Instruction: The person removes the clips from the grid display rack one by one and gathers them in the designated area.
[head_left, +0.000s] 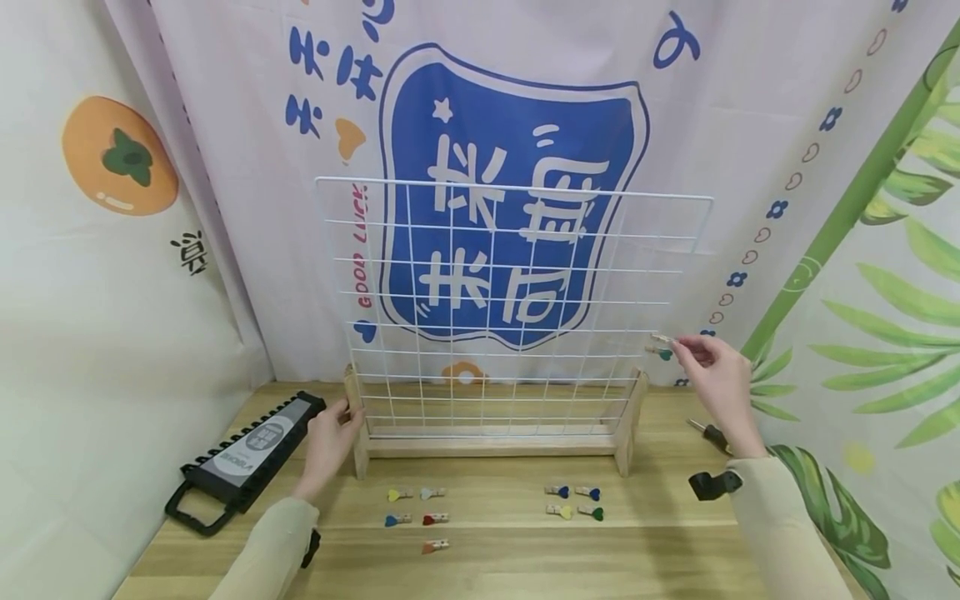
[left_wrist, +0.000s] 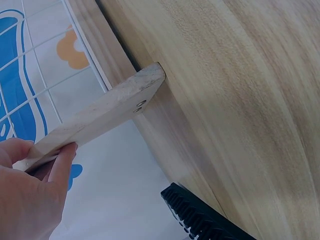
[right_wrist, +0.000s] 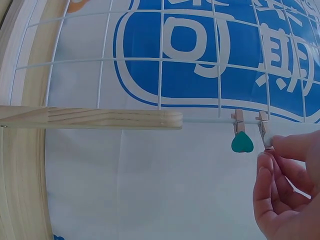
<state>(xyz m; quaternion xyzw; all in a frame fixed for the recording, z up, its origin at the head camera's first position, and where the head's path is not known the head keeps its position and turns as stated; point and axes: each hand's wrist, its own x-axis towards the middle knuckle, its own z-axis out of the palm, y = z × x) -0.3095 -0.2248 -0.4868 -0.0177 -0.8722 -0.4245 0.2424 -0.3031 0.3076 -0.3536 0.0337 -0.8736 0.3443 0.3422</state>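
A white wire grid point(head_left: 513, 190) stands upright in a wooden stand point(head_left: 491, 448). My left hand point(head_left: 330, 433) grips the stand's left upright point(left_wrist: 110, 107) near its upper end, thumb on one side and fingers on the other. At the grid's right edge my right hand point(head_left: 718, 379) pinches a small wooden clothespin point(right_wrist: 263, 125) between thumb and fingertips. Its jaws are at the edge wire, and a pale heart shows partly under the thumb. Just below it in the head view, a clothespin with a green heart point(right_wrist: 242, 142) is clipped to the same wire.
Several heart clothespins lie on the wooden table point(head_left: 510, 567), in a left group with a red one point(head_left: 435, 519) and a right group with a dark green one point(head_left: 591, 512). A black rack point(head_left: 251, 450) lies at left, a screwdriver point(head_left: 712, 435) at right. A printed curtain point(head_left: 262, 250) hangs behind.
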